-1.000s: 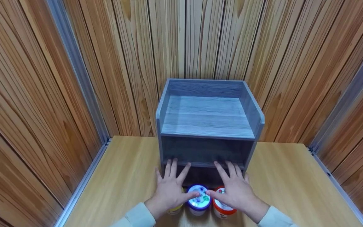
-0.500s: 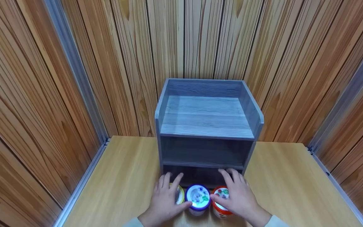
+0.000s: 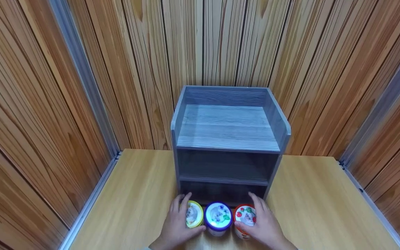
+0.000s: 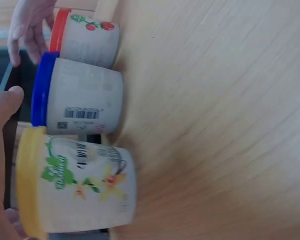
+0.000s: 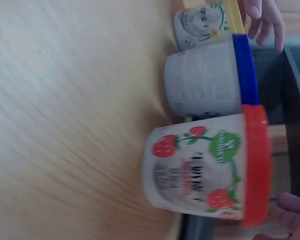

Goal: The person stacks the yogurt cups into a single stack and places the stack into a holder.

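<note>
In the head view, a row of three white lidded tubs stands in front of the grey shelf: a yellow-lidded tub [image 3: 194, 213], a blue-lidded tub [image 3: 218, 216] and a red-lidded tub [image 3: 245, 216]. My left hand [image 3: 177, 222] curves loosely around the yellow-lidded tub, its thumb tip held off the lid in the left wrist view. Flowers are printed on that tub's side [image 4: 85, 185]. My right hand [image 3: 265, 224] arches likewise over the red-lidded tub, which has strawberries on its side [image 5: 195, 170]. Neither hand grips a tub. The blue-lidded tub sits between the two hands.
A grey wooden shelf unit [image 3: 227, 128] with a walled top and two dark compartments stands on the light wood table [image 3: 144, 184], right behind the tubs. Wood-plank panels [image 3: 221, 41] and metal posts [image 3: 89, 80] enclose the table at the back and sides.
Both hands have drawn back from in front of the shelf and come down around the outer tubs, left at the yellow lid and right at the red lid. The tubs stay in place.
</note>
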Demonstrator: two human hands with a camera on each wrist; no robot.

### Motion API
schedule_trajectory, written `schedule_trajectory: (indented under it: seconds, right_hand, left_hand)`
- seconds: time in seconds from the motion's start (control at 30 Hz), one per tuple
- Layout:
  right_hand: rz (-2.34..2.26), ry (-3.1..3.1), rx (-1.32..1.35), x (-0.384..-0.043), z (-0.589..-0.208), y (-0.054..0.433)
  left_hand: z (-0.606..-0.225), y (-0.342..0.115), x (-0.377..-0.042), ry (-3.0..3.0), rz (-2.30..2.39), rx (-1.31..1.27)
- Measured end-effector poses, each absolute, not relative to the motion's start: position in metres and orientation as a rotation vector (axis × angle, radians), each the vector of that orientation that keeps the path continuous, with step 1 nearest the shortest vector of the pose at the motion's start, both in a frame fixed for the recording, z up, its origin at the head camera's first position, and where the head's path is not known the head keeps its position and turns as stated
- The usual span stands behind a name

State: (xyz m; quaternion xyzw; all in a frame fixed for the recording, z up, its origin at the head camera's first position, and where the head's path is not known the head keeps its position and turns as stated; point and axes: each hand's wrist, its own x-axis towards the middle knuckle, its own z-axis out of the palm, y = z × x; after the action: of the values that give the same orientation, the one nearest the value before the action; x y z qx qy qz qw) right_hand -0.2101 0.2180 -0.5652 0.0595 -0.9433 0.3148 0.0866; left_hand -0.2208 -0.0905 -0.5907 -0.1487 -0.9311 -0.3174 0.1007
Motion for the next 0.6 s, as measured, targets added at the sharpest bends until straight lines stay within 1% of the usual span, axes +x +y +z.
schedule_trajectory:
  seconds: [0.13,0.3,0.6]
  right_hand:
    - [1.161,-2.768,0.077,-0.209,-0.575,0.219]
    - [1.355,-2.709,0.019,-0.207,-0.588,0.219]
    - [1.498,-2.548,-0.017,-0.206,-0.618,0.223]
  left_hand:
    - [-0.599,-0.096,-0.223,-2.722,-1.125,-0.391]
    - [-0.605,-0.102,-0.224,-2.732,-1.392,-0.326]
    - [-0.628,-0.109,-0.223,-2.600,-1.640,-0.375]
